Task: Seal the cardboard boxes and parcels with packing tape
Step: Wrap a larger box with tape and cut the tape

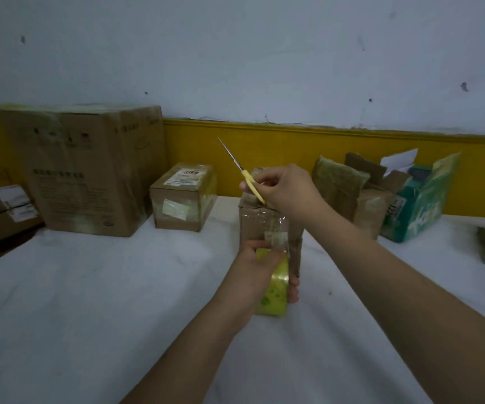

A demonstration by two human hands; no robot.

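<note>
On the white table (90,287) the left hand (260,272) grips a yellow-green roll of packing tape (276,287) against a small brown cardboard parcel (260,223). Above it, the right hand (285,191) pinches a yellow-handled cutting tool (242,171), its thin metal blade pointing to 11 o'clock. A large brown cardboard box (87,167) stands at 10 o'clock.

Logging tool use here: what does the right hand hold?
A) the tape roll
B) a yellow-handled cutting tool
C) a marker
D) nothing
B: the right hand pinches a yellow-handled cutting tool, metal tip pointing up-left; the yellow tape roll is in the left hand.
</note>
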